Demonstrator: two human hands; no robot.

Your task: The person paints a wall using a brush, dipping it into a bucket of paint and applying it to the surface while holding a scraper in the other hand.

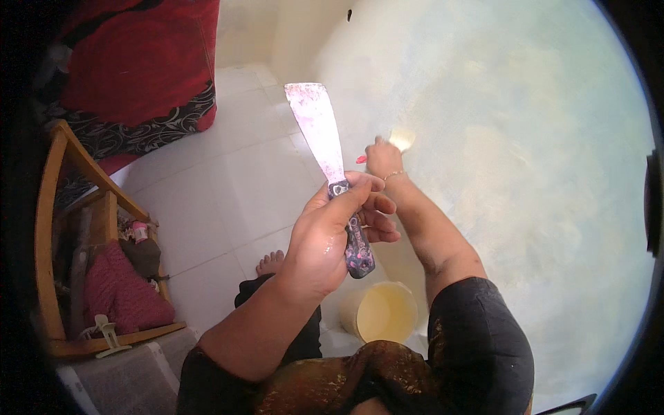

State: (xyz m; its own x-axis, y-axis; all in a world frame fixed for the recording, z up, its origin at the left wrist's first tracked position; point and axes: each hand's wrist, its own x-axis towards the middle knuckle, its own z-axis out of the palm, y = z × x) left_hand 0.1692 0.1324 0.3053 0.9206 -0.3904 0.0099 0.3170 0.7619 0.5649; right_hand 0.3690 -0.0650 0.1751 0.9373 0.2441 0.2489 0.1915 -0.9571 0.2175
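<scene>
My left hand grips the dark handle of a putty knife, its blade pointing up and away from me. Pink and white smears cover the blade. Against the pale, patchy wall, my right hand reaches out, holding a red-handled tool with a cream-coloured flat head. The hand hides most of that handle, and the picture does not settle whether this is a brush or a scraper. Below both hands, a plastic bucket with pale yellow inside stands on the floor near the wall.
White tiles cover the floor, where my bare foot shows. At left is a wooden frame with a pink cloth and a clip. A red, black-patterned upholstered piece stands at the upper left.
</scene>
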